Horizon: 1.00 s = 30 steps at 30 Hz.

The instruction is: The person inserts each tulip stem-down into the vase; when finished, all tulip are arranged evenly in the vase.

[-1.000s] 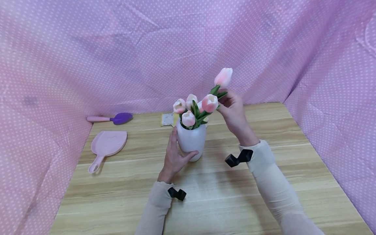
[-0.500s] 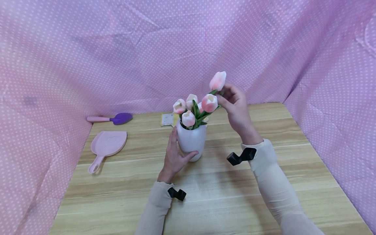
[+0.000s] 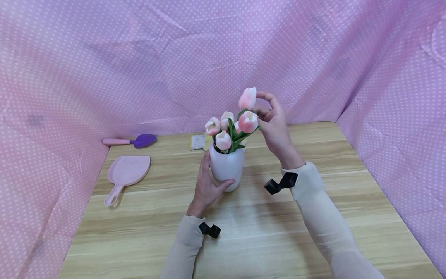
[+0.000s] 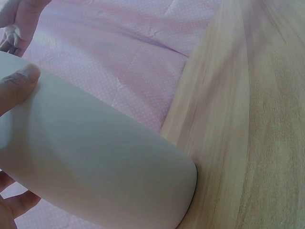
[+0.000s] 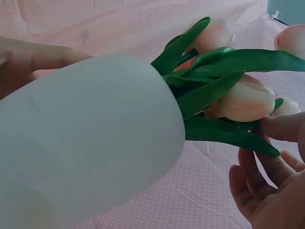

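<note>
A white vase (image 3: 227,166) stands on the table with several pink-and-white tulips in it. My left hand (image 3: 206,193) grips its lower left side; in the left wrist view the thumb (image 4: 21,85) lies across the vase wall. Behind the right front bloom, my right hand (image 3: 275,126) pinches the tallest tulip (image 3: 247,98) below its flower, with the index finger raised beside the petals. Other blooms partly hide this pinch in the head view. In the right wrist view the fingers (image 5: 274,164) are close among the green leaves (image 5: 233,133) at the vase mouth.
At the left lie a pink dustpan (image 3: 129,170) and a purple trowel (image 3: 144,141) with a pink handle. A small yellow-and-white packet (image 3: 198,142) lies behind the vase. Pink dotted cloth (image 3: 223,50) encloses the wooden table (image 3: 265,240) at the back and sides.
My right hand has brought the tallest tulip leftward and a little lower, closer over the other blooms. The index finger has lifted beside the petals. My left hand and the vase have stayed put.
</note>
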{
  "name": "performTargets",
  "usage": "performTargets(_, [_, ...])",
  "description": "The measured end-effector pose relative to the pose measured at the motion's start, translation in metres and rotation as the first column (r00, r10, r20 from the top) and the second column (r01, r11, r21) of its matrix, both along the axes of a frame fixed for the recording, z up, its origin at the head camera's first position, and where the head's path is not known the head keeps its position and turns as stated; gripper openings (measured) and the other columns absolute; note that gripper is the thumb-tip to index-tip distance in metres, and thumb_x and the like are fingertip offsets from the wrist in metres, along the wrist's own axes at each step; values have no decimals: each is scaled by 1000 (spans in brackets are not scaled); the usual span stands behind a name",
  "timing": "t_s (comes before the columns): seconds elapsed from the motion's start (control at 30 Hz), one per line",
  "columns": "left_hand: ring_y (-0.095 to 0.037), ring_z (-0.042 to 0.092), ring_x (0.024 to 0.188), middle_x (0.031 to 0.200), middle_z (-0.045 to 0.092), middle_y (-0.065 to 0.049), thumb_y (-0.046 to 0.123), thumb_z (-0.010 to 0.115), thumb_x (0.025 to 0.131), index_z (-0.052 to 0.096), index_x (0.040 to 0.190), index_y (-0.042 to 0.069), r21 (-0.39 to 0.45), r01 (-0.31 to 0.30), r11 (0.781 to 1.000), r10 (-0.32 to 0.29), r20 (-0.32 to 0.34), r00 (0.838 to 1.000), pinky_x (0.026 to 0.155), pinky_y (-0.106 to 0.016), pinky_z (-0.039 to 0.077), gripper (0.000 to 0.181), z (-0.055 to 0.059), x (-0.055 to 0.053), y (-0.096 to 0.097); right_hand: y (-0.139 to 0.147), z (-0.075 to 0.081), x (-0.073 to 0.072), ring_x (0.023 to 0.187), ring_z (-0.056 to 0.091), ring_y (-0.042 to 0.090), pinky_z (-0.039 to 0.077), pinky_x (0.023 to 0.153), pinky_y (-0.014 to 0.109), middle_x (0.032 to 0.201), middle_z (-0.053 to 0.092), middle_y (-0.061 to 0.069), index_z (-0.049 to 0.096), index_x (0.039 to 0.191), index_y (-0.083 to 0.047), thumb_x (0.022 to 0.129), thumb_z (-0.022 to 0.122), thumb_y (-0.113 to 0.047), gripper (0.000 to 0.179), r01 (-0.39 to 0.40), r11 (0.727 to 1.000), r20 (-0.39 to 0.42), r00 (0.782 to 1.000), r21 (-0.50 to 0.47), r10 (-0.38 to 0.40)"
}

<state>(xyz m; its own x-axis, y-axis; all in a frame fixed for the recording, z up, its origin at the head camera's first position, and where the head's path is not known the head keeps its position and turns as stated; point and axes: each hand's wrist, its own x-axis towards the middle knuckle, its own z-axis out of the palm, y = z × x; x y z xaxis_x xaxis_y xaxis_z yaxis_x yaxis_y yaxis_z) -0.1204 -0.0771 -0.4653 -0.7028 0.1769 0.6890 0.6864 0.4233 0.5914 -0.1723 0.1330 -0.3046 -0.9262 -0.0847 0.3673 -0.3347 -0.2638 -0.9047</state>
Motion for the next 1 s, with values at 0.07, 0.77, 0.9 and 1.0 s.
performTargets(0.07, [-47, 46, 134, 152, 36, -30, 59, 67, 84, 8, 161, 16, -5, -2, 1000, 2, 6, 1000, 104, -65, 47, 105, 0, 0, 0, 0, -1, 0, 84, 67, 5, 53, 74, 17, 86, 73, -12, 47, 127, -20, 91, 57, 14, 51, -21, 999, 22, 1000, 30, 21])
performTargets(0.77, [-47, 46, 134, 152, 36, -30, 57, 67, 84, 9, 160, 13, 2, 11, 1000, -11, 4, 1000, 106, -65, 46, 105, 0, 1, 2, 50, -29, 12, 101, 70, 11, 59, 90, 23, 105, 75, -4, 48, 131, -15, 89, 53, 18, 53, 69, 997, 26, 997, -46, -67])
performTargets(0.9, [-46, 47, 134, 153, 35, -30, 56, 69, 84, 9, 159, 11, -9, 8, 1000, -8, 22, 1000, 106, -65, 46, 106, 1, 2, 1, 67, -45, 17, 103, 69, 10, 57, 93, 21, 107, 74, -5, 47, 132, -14, 90, 53, 17, 52, 95, 995, 28, 995, 3, -95])
performTargets(1.0, [-42, 47, 135, 156, 35, -25, 57, 73, 81, 10, 159, 9, 2, 23, 1000, -23, 72, 997, 108, -63, 46, 111, 4, 3, -3, 82, -59, 21, 106, 67, 9, 55, 95, 19, 110, 72, -7, 47, 131, -14, 92, 56, 14, 49, 117, 991, 21, 993, 63, -118])
